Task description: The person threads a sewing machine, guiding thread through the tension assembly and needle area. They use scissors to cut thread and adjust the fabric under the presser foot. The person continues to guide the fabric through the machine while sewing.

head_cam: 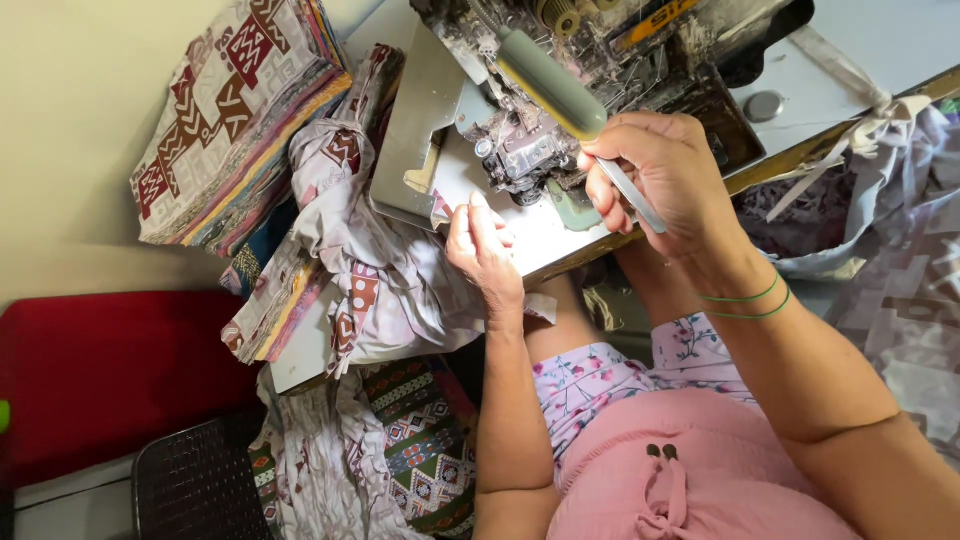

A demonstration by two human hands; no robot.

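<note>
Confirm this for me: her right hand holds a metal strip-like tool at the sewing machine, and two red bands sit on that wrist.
Not quite. In the head view the right hand does hold the thin metal tool at the sewing machine, but the two bands on that wrist are green, not red.

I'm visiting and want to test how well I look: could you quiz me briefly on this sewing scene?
1. True or false: the right hand holds tweezers.
2. What does the left hand rest on: A the machine bed, B the red seat, C the folded fabric stack?
3. What colour are the bands on the right wrist?

Key: 1 true; 2 A; 3 green.
</note>
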